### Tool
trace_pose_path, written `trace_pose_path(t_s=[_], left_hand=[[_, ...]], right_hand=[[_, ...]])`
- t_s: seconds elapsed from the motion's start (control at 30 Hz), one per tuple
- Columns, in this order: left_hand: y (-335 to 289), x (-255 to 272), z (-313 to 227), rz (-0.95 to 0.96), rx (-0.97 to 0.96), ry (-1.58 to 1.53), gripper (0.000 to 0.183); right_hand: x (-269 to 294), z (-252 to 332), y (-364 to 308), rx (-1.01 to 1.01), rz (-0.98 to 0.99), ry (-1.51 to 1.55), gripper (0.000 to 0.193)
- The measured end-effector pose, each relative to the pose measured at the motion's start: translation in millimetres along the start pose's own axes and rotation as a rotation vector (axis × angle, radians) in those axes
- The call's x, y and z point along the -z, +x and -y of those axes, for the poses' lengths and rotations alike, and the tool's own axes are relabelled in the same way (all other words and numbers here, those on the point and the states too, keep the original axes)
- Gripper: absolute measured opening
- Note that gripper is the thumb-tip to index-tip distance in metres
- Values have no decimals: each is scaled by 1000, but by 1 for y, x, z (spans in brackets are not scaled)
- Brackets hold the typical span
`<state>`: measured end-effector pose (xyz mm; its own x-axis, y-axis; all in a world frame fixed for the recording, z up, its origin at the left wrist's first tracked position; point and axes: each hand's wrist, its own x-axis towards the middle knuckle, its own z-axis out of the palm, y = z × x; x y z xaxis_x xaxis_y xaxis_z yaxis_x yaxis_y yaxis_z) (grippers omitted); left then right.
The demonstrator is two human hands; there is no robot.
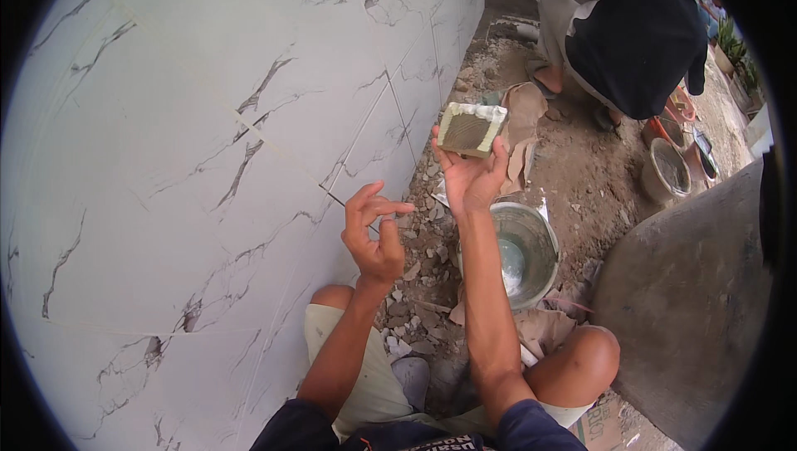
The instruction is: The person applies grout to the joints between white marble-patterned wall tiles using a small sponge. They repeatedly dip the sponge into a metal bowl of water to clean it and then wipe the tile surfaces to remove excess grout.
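My right hand [474,175] is raised in front of me with a small square block [471,132] gripped between thumb and fingers. The block has a brownish, lined face, pale greenish-yellow borders and white paste along its far edge; what it is made of I cannot tell. Close to the wall, my left hand [375,231] is held up with its fingers bent and apart, nothing visible in it. White tiles [191,227] with grey marbling cover the wall on my left, and thin joint lines run between them. Below my right forearm stands a bucket [531,285] with a little whitish liquid inside.
Broken rubble [415,314] lies along the wall's foot. Torn brown paper [521,131] rests on the dirt beyond the bucket. A person in black [635,36] crouches at the far right, near another bucket [667,167]. A large curved grey surface [689,302] rises at my right.
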<state>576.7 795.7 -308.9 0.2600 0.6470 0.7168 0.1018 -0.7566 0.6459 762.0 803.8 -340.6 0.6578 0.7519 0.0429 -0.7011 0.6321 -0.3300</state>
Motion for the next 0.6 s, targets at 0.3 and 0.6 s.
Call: trace_pose_path(t_s=[0.3,0.6], left_hand=[[-7,1,-9,-12,98,-70,34],[-18,-4,-12,84,23,-43,40]], right_hand=[[6,-13,-3,-136,119,74,77],[19,-34,-7,-153,133,-27,86]])
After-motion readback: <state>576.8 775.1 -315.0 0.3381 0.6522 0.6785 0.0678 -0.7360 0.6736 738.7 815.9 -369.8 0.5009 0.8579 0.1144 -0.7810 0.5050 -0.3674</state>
